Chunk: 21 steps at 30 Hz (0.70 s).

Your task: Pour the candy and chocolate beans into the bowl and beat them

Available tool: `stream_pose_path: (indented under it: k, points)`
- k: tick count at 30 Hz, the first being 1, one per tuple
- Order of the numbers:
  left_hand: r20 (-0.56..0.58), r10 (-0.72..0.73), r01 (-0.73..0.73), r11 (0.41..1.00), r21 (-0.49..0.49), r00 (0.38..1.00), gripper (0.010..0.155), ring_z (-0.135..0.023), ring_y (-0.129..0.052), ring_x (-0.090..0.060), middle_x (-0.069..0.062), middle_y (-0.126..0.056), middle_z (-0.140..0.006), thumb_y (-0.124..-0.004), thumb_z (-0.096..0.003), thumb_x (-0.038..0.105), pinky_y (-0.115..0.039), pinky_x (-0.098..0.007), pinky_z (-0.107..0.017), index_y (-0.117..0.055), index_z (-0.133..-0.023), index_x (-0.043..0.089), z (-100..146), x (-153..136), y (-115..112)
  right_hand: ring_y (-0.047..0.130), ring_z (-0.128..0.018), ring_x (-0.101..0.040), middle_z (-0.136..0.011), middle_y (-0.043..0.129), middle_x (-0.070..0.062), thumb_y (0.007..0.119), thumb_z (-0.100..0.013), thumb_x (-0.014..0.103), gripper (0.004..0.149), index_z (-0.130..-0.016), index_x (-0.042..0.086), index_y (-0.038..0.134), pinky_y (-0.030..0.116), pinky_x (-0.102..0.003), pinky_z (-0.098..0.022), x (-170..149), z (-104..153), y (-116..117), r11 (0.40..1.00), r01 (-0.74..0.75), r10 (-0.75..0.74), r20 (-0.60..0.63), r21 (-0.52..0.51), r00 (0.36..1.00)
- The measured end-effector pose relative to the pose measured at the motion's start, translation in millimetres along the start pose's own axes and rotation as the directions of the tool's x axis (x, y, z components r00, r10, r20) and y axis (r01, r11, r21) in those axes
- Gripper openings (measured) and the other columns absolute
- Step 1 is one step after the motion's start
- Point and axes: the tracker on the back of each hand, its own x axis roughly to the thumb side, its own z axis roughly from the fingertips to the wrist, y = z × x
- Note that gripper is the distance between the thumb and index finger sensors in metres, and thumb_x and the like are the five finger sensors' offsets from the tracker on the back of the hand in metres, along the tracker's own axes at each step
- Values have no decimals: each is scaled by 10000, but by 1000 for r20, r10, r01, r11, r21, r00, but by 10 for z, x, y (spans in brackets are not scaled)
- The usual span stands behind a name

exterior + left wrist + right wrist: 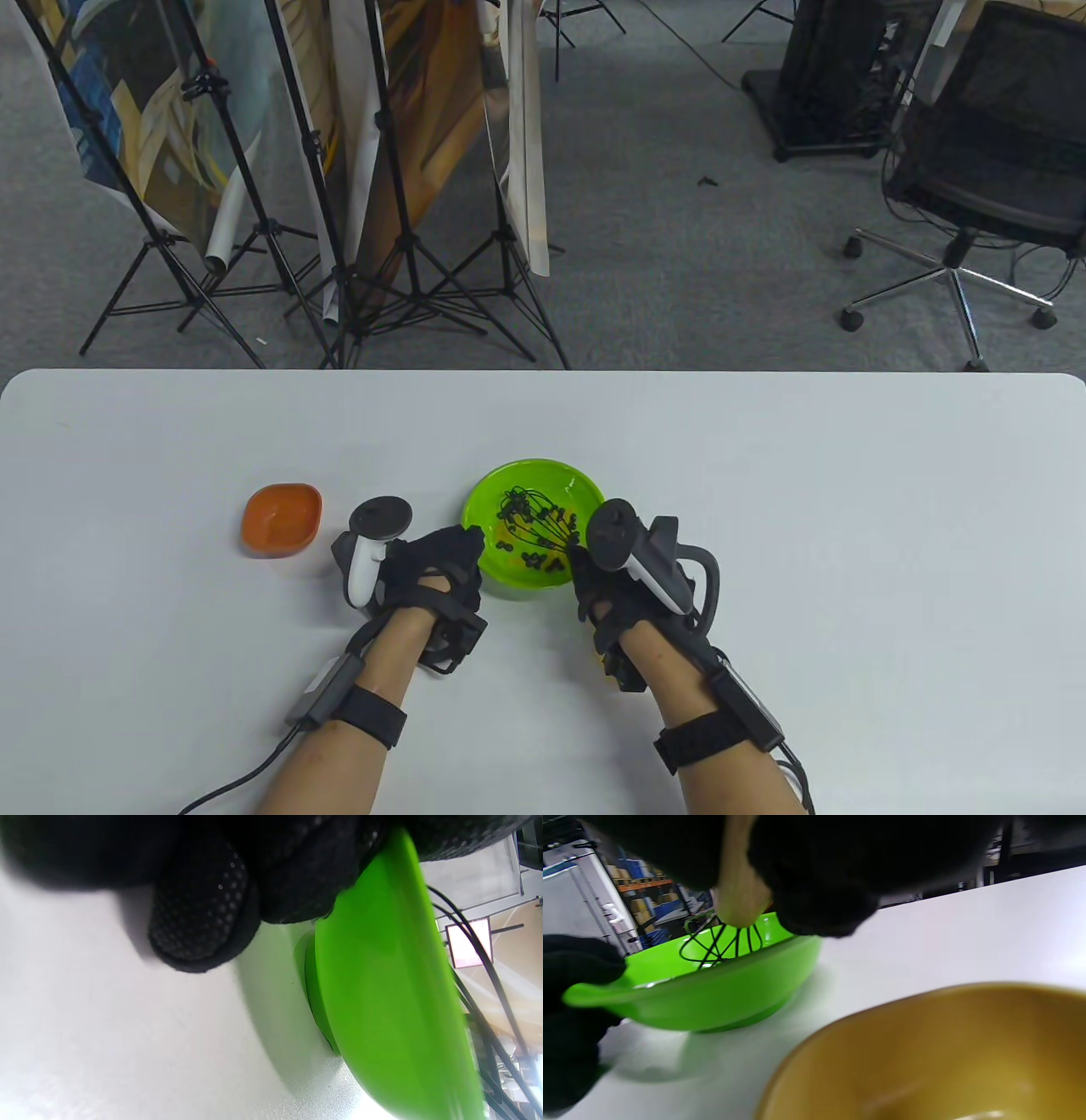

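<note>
Nearest the person, a yellow-brown bowl (925, 1052) sits on the white table (764, 509) under the right wrist; the right wrist view shows it close beside the green bowl, and the arm hides it from above. What it holds is too blurred to tell.

The right hand (607, 586) has its fingers curled around the pale handle of a black wire whisk (534, 522), whose loops reach down into the green bowl (560, 475). The left hand (437, 560) grips the near-left rim of that bowl, fingers curled over the edge as the left wrist view shows, holding it steady on the table.

Inside the green bowl lie dark chocolate beans (536, 559) and some orange-yellow candy (507, 544), mixed among the wires. The pouring looks done, so beating is the step in hand.

The next move likely calls for steady circular strokes, wires low among the pieces, the rim held firmly so the bowl neither slides nor tips.

Further left, apart from the hands, stands an orange dish (282, 518) that looks emptied.
</note>
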Motion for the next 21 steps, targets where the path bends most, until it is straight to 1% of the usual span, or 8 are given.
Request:
stream_pose_path:
  k: [4,8,9,12,16,17,18,21]
  points:
    - [-9,14,-14,1000,-1,1000,455,-318,-1083,-166,109,-990,-326,-690,-447,582,-926,-303,-198,-833,-636,194,1,-8,4,928,-16,-185,-362,1003,-94,748,-484,518,562,-789,71,903,863,-398,17,28,65,-42,1000,13,-14,51,22,999]
    - [-20,28,-28,1000,14,999,465,-336,-1084,-149,120,-987,-350,-682,-448,589,-932,-291,-206,-821,-656,197,11,-12,6,930,-27,-207,-370,1009,-107,782,-485,512,542,-802,92,913,858,-414,1,-22,153,-199,996,-6,-2,89,89,996]
    - [-20,29,-29,999,15,999,466,-335,-1085,-149,119,-988,-349,-682,-448,588,-932,-291,-206,-826,-652,194,13,-11,5,930,-29,-212,-372,1010,-111,793,-482,512,539,-801,96,918,857,-418,-4,-35,164,-236,996,-13,5,91,88,996]
    - [-20,19,-19,1000,21,1000,466,-328,-1084,-156,115,-988,-344,-684,-446,591,-931,-291,-204,-833,-645,197,13,-8,1,932,-45,-231,-383,1013,-118,826,-474,512,530,-799,105,928,855,-431,-21,-92,181,-369,994,-55,49,68,96,996]
    - [-19,13,-13,1000,27,1000,464,-322,-1084,-158,111,-988,-336,-688,-445,590,-930,-295,-201,-837,-640,196,16,-3,-1,933,-52,-239,-388,1015,-121,852,-460,515,534,-794,106,935,855,-436,-30,-111,165,-497,988,-145,145,6,55,989]
    - [-17,16,-15,999,29,1000,463,-316,-1089,-161,108,-992,-329,-695,-444,587,-934,-298,-197,-842,-635,191,18,-2,1,932,-53,-239,-388,1014,-121,855,-458,515,536,-793,103,935,855,-435,-32,-113,166,-523,983,-181,182,-20,26,983]
    - [-15,17,-17,999,28,1000,462,-313,-1092,-164,105,-994,-326,-701,-444,584,-937,-302,-195,-844,-633,187,16,-2,2,931,-55,-234,-389,1012,-115,853,-457,519,538,-793,107,934,856,-432,-34,-115,164,-533,978,-209,210,-38,6,977]
    - [-9,14,-14,1000,17,1000,457,-308,-1092,-167,101,-993,-320,-713,-441,578,-937,-307,-192,-844,-627,182,13,0,0,929,-53,-226,-388,1007,-112,843,-461,519,545,-798,98,924,856,-426,-32,-127,115,-491,978,-208,207,-65,-6,976]
